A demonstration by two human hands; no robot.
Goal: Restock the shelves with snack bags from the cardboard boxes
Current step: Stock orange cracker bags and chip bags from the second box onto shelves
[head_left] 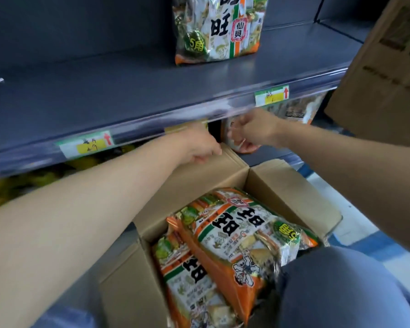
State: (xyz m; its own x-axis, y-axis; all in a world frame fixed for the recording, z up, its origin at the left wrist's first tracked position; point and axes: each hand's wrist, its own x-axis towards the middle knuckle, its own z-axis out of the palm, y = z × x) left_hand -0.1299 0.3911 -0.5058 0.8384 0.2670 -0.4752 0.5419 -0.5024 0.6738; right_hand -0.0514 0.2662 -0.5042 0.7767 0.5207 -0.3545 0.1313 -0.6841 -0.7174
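Hands both at the far flap of the cardboard box (199, 178): our right hand (251, 129) pinches a snack bag (234, 144) just beyond the box, left hand (197, 147) curled, grip unclear to us; bag may snag the shelf lip (152, 125) above the box and crumple.

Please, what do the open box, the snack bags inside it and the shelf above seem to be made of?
Open box: brown cardboard, matte, with creased flaps. Snack bags: thin glossy plastic film, wrinkled and glinting. Shelf: probably painted metal, smooth dark grey-blue; its front strip looks like clear plastic.
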